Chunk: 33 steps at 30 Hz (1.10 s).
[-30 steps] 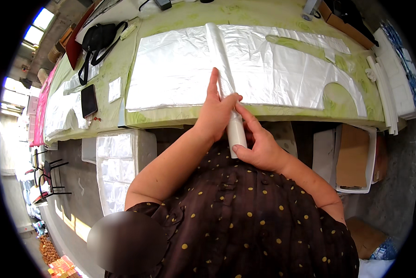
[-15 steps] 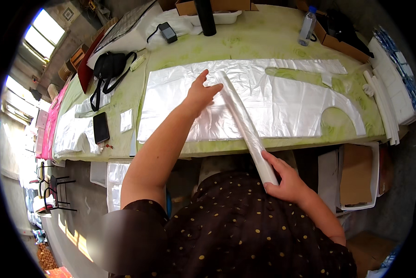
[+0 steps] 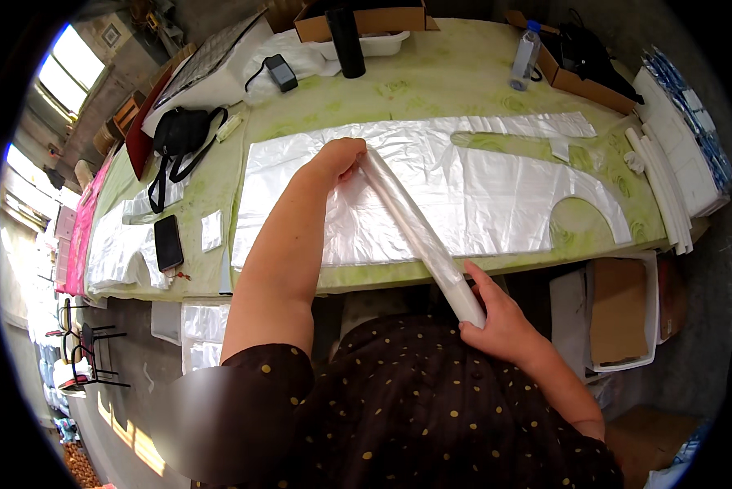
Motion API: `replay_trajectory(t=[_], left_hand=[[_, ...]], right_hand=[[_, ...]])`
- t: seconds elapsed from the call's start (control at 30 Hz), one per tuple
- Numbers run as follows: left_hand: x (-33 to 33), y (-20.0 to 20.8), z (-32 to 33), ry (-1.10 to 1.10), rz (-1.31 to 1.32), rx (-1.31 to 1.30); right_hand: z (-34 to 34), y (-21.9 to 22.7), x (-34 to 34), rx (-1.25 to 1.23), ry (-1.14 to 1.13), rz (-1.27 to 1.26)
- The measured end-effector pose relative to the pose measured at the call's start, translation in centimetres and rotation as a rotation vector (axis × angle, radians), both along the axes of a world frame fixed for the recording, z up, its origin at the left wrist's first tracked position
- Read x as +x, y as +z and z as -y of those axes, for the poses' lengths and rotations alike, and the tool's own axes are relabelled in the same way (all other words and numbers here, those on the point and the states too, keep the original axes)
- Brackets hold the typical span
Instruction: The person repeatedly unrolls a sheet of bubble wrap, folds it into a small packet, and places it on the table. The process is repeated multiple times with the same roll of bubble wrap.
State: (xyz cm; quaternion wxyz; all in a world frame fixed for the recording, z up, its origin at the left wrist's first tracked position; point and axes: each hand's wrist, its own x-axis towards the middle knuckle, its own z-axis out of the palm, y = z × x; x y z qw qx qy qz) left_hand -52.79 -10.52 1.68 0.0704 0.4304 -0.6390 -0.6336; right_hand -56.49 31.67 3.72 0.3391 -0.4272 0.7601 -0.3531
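A long translucent roll of plastic film [image 3: 415,226] slants from the flat plastic sheeting toward my body. My left hand [image 3: 341,160] is closed at its far end, fingers curled under and partly hidden. At the near end my right hand [image 3: 500,322] holds the roll, thumb below and fingers along its right side. Beneath the roll's upper part, silvery-white plastic sheeting [image 3: 496,204] is spread on the table, with a curved cutout and long strips at its right end.
The table has a green patterned cover [image 3: 439,69]. On it lie a black bag [image 3: 183,134], a phone [image 3: 168,243], a smaller plastic piece [image 3: 121,248], a black cylinder [image 3: 346,45], a water bottle [image 3: 525,55] and white rolls [image 3: 659,191]. A bin with cardboard [image 3: 623,314] stands below right.
My left hand was open with fingers spread beside the roll's far end; it has now closed there. My right hand keeps its hold at the near end. The whole view has shifted slightly.
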Motion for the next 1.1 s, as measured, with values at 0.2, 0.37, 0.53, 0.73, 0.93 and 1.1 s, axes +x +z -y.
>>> replay_trajectory(t=[0.2,0.37,0.53,0.73,0.93,1.1], left_hand=[[0.6,-0.3,-2.1,0.056,0.056,-0.285],[0.7,0.4,-2.8,-0.072,0.208,-0.514],[0.4,-0.7,-2.0,-0.199,0.462,-0.913],[1.8,-1.8,-3.9,0.08,0.09,-1.058],[8.0,-2.2,-15.2,-0.892,-0.097,-1.299],[10.9,-1.0,-15.5,-1.091,-0.087,-1.225]], right_hand=[[-5.2,1.2,-1.3,0.224,0.126,-0.161],[-16.3,-0.1,-2.2,0.532,0.1,-0.1],[-24.9,-4.1,-1.6,0.685,-0.221,0.041],[-24.6,-6.0,-1.6,0.374,-0.421,-0.022],[-17.5,-5.1,-5.6,0.068,-0.413,-0.136],[-7.6,0.7,-8.5,-0.033,-0.051,-0.559]])
